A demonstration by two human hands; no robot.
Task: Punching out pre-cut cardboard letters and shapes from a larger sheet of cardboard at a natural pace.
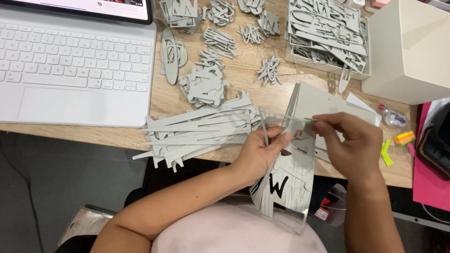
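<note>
My left hand (pixel 259 152) grips a clear plastic sheet (pixel 287 187) covered with grey cut-out letter shapes, held upright over my lap at the desk's front edge. One black letter shows near its lower part. My right hand (pixel 352 143) pinches a thin grey strip (pixel 300 119) at the sheet's top edge. A stack of grey card sheets (pixel 323 103) lies on the desk just behind both hands.
A heap of long grey offcut strips (pixel 201 129) lies left of my hands. Several small piles of grey letter pieces (pixel 206 84) cover the wooden desk (pixel 243 75). A laptop (pixel 75 61) sits far left, a box of scraps (pixel 328 33) and a white box (pixel 412 47) far right.
</note>
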